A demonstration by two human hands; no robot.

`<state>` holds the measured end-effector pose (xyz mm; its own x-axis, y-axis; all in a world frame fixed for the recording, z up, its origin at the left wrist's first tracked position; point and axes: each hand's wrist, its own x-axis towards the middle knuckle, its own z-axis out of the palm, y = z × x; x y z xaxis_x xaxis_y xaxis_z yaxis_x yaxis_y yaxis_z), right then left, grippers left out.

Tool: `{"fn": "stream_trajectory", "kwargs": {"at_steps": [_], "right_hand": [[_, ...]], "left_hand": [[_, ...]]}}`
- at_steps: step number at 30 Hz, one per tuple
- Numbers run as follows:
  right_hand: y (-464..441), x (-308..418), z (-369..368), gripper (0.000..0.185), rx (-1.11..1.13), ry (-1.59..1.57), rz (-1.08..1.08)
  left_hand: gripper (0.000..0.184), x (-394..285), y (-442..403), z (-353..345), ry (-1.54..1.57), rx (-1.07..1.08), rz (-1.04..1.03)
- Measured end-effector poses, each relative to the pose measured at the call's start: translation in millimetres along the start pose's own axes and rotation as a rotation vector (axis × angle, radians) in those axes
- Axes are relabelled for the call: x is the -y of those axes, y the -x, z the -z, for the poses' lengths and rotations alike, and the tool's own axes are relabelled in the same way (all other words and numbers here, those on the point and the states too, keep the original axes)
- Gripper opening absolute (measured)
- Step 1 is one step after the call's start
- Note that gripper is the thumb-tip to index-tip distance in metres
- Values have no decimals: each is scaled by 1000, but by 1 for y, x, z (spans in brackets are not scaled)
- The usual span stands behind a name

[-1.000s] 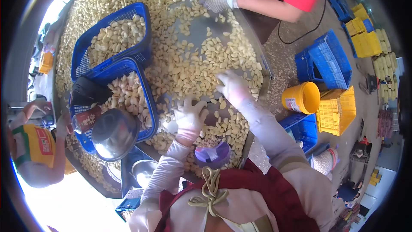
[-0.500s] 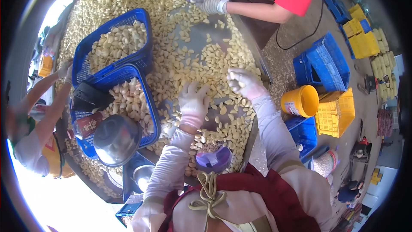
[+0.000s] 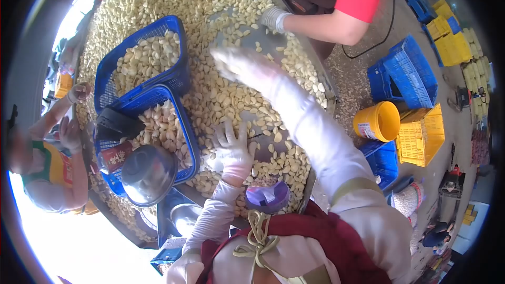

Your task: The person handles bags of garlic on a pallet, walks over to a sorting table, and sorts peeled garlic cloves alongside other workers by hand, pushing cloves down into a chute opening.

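Peeled garlic cloves (image 3: 200,108) cover the metal table in a wide layer. My left hand (image 3: 233,152), in a white glove, lies over the cloves with its fingers spread. My right hand (image 3: 239,64), also gloved, reaches across the cloves near the blue basket of peeled garlic (image 3: 184,47). Motion smears its fingers, so I cannot see whether they hold anything. Close to my body a purple bowl (image 3: 276,200) stands among the cloves. Left of my left hand is a second blue basket (image 3: 192,144) with unpeeled-looking cloves.
A metal bowl (image 3: 149,175) rests at the near side of the second basket. A co-worker's gloved hand (image 3: 273,18) is at the far right of the table; another person (image 3: 52,173) stands at left. A yellow bucket (image 3: 386,121) and crates (image 3: 421,135) stand on the floor at right.
My right hand has swung left and away from me across the cloves. My left hand has moved slightly nearer my body and its fingers have spread. The person at left has drawn their hands back.
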<state>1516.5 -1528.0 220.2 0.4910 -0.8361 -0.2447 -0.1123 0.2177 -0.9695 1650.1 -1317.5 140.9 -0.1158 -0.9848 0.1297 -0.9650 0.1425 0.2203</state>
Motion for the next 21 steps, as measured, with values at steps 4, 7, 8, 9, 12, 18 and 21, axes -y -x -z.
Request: {"fn": "stream_trajectory", "kwargs": {"at_steps": [4, 7, 8, 9, 12, 18, 21], "right_hand": [[-32, 22, -16, 90, -181, 326, 223], [26, -28, -12, 96, -292, 1433, -320], [32, -74, -25, 99, -444, 1316, -199], [48, -81, -34, 99, -429, 1327, -206], [87, -89, -35, 100, -10, 1428, -33], [162, -92, -23, 108, 41, 1481, -58], [196, -62, -18, 111, 59, 1582, -366]], "left_hand": [[84, 24, 6, 3, 7, 96, 107], [92, 52, 18, 9, 56, 120, 104], [95, 52, 19, 14, 124, 64, 41], [95, 50, 19, 14, 136, 69, 53], [92, 57, 26, 5, 176, 15, 59], [72, 32, 53, 12, -138, 235, -53], [66, 37, 77, 40, -78, 355, 77]]}}
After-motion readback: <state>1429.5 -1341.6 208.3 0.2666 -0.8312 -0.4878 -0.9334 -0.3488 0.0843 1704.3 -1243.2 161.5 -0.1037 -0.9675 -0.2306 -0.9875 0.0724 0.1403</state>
